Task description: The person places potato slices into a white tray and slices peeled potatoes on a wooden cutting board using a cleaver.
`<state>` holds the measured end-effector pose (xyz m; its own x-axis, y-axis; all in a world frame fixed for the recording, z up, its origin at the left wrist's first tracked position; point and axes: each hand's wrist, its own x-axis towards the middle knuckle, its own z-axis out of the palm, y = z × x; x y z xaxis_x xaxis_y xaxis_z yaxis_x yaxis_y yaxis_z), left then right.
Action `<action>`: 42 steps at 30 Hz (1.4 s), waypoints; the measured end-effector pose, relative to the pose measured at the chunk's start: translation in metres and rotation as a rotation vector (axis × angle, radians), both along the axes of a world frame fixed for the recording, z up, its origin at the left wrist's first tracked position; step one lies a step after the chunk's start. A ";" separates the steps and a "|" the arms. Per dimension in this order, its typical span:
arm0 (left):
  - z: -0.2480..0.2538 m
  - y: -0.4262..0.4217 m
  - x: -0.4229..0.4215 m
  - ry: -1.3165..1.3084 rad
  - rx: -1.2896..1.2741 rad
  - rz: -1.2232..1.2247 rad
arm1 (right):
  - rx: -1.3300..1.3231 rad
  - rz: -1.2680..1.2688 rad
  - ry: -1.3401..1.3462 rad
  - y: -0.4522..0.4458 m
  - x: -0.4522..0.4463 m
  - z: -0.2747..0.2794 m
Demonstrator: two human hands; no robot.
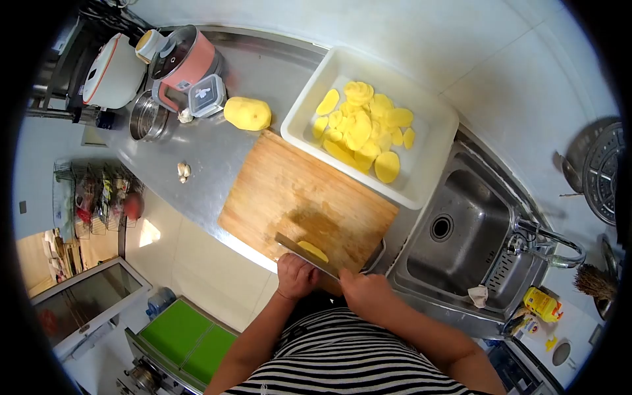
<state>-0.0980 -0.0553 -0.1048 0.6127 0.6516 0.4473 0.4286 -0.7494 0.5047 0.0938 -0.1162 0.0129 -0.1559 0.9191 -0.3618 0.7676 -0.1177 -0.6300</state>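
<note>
Right hand (363,291) clamped on kitchen knife (307,255) handle. Left hand (296,275) curled at blade; can't tell if gripping. Potato slice (313,251) beside blade, near edge of cutting board (283,178). Peeled potato (248,114) by board's far-left corner. Potato slices (359,128) in white tub (421,168), tabletop's (214,148) back edge.

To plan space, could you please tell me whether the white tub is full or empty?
Partly filled: the white tub holds a heap of yellow slices, with its bottom showing bare around them.
</note>
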 end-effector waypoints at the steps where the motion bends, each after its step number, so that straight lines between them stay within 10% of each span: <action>1: 0.000 0.001 0.000 -0.001 0.001 -0.001 | -0.044 -0.017 -0.001 -0.006 0.003 0.002; 23: 0.012 0.001 0.007 -0.012 0.038 0.016 | 0.038 -0.136 -0.018 -0.011 -0.009 -0.058; 42: -0.002 0.002 0.000 -0.018 0.032 -0.014 | -0.136 0.001 -0.007 -0.013 0.014 0.027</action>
